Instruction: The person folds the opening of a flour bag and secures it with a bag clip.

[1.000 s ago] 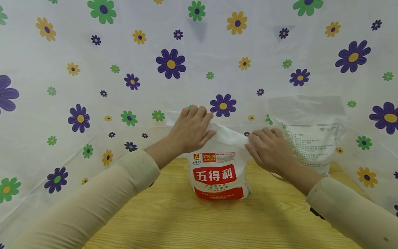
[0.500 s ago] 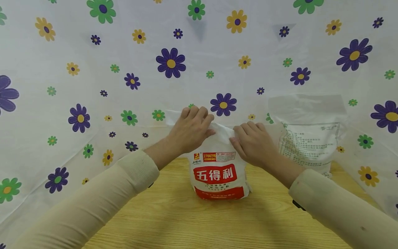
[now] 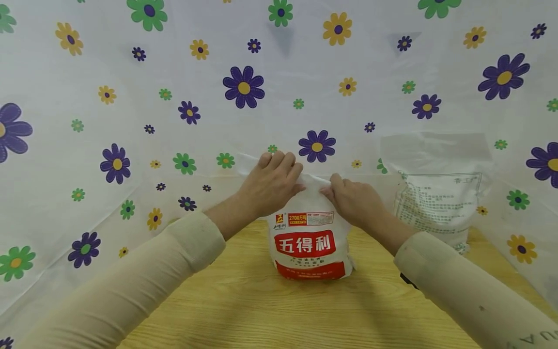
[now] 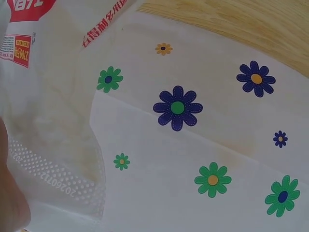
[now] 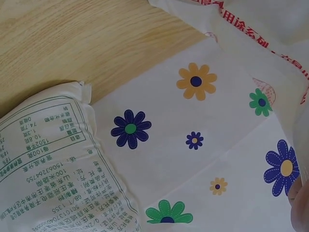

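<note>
A white flour bag (image 3: 305, 242) with red label bands stands upright on the table, its top edge drawn up between both hands. My left hand (image 3: 274, 184) grips the upper left part of that edge, and a corner of the bag sticks out beyond its knuckles. Close to its right, my right hand (image 3: 359, 203) pinches the other side of the top. In the left wrist view, the bag's dotted seal strip (image 4: 53, 174) runs beside part of the hand (image 4: 12, 203). Only fingertips (image 5: 300, 208) of the right hand show in the right wrist view.
A second white bag (image 3: 438, 203) with green print stands at the back right, behind my right forearm. The wooden table (image 3: 279, 315) runs up to a white flower-patterned sheet (image 3: 174, 77), which hangs behind and at both sides.
My right hand has slid left along the bag's top edge, toward the left hand. The left hand keeps its grip, and the bag stands in the same spot.
</note>
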Action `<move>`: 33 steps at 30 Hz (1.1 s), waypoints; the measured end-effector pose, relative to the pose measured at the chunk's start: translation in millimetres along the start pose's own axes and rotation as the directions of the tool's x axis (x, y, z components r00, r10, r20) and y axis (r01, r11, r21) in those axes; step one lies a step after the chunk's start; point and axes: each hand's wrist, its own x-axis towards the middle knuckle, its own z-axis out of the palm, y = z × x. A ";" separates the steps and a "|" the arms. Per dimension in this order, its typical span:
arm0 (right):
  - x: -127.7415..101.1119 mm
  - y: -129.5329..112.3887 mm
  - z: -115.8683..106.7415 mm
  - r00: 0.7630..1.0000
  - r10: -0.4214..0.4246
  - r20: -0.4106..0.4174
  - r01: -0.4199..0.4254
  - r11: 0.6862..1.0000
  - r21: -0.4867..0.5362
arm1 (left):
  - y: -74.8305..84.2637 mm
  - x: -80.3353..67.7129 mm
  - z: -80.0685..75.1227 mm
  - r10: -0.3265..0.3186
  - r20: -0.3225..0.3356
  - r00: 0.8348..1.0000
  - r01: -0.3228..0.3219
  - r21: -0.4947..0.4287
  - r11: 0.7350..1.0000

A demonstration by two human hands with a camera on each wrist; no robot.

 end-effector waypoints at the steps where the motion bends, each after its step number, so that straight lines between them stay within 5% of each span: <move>1: 0.1 0.0 -0.2 1.000 0.005 0.010 -0.005 1.000 0.006 | -0.3 -0.1 1.1 0.002 -0.008 1.000 -0.002 0.014 1.000; 8: -2.2 0.9 -0.3 0.999 0.012 0.034 -0.013 1.000 0.020 | 0.3 0.5 4.1 -0.004 -0.034 0.999 0.005 0.023 1.000; 12: -9.4 5.1 -2.2 0.993 -0.073 -0.088 0.072 0.997 -0.016 | 3.8 2.7 2.8 0.000 -0.048 0.999 0.000 0.005 1.000; 16: -16.2 10.3 -3.7 0.957 -0.188 -0.219 0.187 0.982 -0.024 | 4.3 1.6 4.3 -0.015 -0.040 0.999 0.016 0.030 0.999; 20: -21.5 17.0 -5.3 0.933 -0.256 -0.254 0.254 0.966 -0.042 | 3.3 0.2 5.9 -0.023 -0.037 0.999 0.025 0.048 0.999; 33: -44.8 50.7 -12.7 0.942 -0.227 -0.249 0.214 0.974 -0.078 | 1.5 -0.2 7.2 -0.022 -0.039 0.999 0.023 0.027 0.999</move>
